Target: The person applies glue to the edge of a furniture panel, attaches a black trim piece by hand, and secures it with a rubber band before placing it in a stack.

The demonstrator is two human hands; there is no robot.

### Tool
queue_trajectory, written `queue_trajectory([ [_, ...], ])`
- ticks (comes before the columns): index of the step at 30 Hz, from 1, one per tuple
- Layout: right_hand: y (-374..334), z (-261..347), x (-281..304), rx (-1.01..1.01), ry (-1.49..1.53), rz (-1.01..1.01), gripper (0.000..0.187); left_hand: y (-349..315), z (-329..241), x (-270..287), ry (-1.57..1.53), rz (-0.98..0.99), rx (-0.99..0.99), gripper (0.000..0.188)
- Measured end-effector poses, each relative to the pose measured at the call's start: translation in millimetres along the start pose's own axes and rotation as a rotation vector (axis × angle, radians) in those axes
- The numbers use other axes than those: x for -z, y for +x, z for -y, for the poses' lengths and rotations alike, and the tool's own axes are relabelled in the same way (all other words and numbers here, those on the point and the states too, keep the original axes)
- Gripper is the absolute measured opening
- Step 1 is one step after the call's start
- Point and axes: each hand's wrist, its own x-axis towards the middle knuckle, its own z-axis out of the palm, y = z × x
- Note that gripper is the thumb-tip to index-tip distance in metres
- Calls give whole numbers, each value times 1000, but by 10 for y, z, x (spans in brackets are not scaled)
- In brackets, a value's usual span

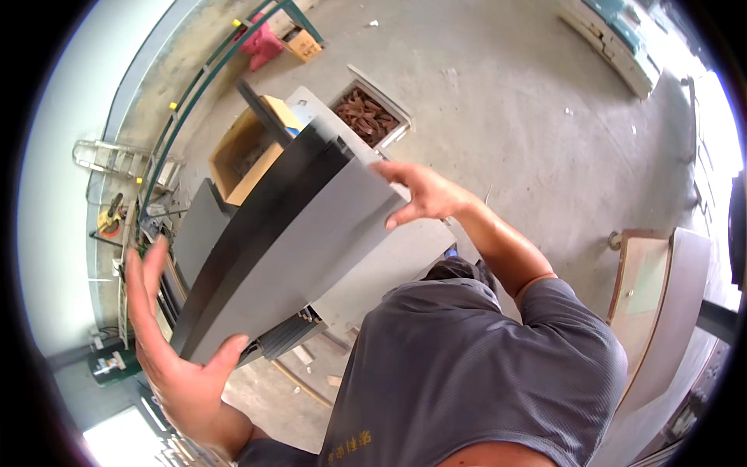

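Note:
A long, box-like panel piece (303, 241) with a grey face and a black side lies slanted in front of me, above a pale tabletop (389, 265). My left hand (187, 381) is at its near left end, thumb and fingers spread wide, open. By the far right end is my right hand (428, 194), its thumb and fingers also apart and slightly blurred. Whether either palm touches the piece I cannot tell. Dark grey strips (292, 335) are stacked below its near edge.
An open cardboard box (226, 159) stands beyond the piece, near a bin of brown scraps (364, 117). A green rail (175, 109) runs along the left wall, with a step ladder (117, 158) beside it. Curved panels (661, 303) stand at the right.

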Motion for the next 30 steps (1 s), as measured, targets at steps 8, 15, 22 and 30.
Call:
queue_trajectory([
  [8, -118, -2079, 887, -389, 155, -268, 56, -212, 43, -203, 231, 43, 521, 83],
  [15, 874, -4192, 1388, -606, -633, -242, 40, -50, -8, -122, 359, 253, 657, 76],
  [22, 1672, -5139, 1365, -711, -938, 69, 47, 449, -25, -421, 430, 315, 765, 69],
  [30, 2065, -5864, 1301, -823, -991, 188, 42, 696, 2, -528, 481, 347, 864, 61],
])
